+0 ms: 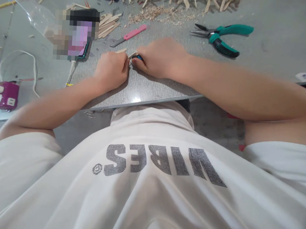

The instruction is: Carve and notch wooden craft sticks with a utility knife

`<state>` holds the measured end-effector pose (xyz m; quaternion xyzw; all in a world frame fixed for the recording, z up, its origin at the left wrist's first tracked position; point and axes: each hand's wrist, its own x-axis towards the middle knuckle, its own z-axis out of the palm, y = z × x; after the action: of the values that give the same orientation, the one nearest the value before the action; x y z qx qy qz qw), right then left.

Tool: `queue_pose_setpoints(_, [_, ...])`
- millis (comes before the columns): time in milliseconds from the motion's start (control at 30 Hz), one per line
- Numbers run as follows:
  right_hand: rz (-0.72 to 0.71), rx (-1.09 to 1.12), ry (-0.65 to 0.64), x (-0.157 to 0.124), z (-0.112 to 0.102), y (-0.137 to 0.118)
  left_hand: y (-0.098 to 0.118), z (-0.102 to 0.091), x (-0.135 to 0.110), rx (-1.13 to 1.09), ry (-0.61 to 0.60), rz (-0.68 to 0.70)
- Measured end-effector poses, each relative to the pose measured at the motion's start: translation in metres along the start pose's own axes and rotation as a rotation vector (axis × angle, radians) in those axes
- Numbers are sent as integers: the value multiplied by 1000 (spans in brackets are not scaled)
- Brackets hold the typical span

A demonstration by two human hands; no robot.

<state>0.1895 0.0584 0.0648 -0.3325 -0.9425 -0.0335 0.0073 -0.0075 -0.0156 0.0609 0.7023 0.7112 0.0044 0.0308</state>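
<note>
Left hand point(112, 70): fingers curled in tight, back of hand up, low over the counter point(146, 88); what it encloses is hidden, cannot tell. Right hand point(160, 58): closed around a small blue-and-black tool point(139, 57), thumb along its near side; type of tool too covered to tell. Knuckles of both hands face each other across a narrow gap, the tool at the right hand's side of it, its end pointing toward the left hand. Pale wooden stick point(121, 51) shows just beyond the left hand's fingers; cannot tell whether gripped or lying loose. Pink-handled craft knife point(132, 34) lies just past both hands, blade toward the left. Loose wooden sticks point(109, 25) farther out, wood shavings point(161, 15) beyond the knife. Green-handled pliers point(222, 39) to the right, spread open, beyond the right forearm
</note>
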Motion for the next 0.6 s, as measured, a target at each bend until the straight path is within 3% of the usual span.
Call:
queue_pose_setpoints(133, [15,6,-18,0,1,5,-9,3,8,29,60,43])
queue_pose_setpoints(367, [-17,-37,-25,3,2,11,-20,9,17,-184,103,141])
queue_pose_setpoints(600, [-33,-34,-44,3,2,13,-15,4,16,-112,76,101])
